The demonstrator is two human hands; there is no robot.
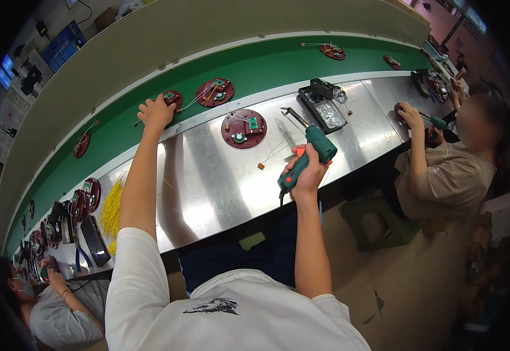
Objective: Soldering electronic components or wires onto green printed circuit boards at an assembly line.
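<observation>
Steel surface (pixel 220 181): shiny sheet-metal bench running beside a green conveyor belt (pixel 249 67); the person sits at its near edge.
Left hand (pixel 157 112): stretched out to the belt, fingers curled down over a small dark-red round plate with a green circuit board (pixel 172 97), gripping its near edge.
Right hand (pixel 306 169): fingers wrapped tight round the handle of a green pistol-shaped soldering gun with an orange trigger (pixel 310 153), held above the steel, tip pointing away.
Work in place: one dark-red round disc with green board and thin wires (pixel 244 128) lies on the steel ahead of the gun, untouched by either hand.
Progress: judging by this, one piece is at the bench and another is just being reached; whether the bench piece is soldered cannot be told.
Left over: more red discs ride the belt, one (pixel 214 92) just beside the left hand.
Nearby: clear plastic parts tray (pixel 326 111); bundle of yellow wires (pixel 112 210).
</observation>
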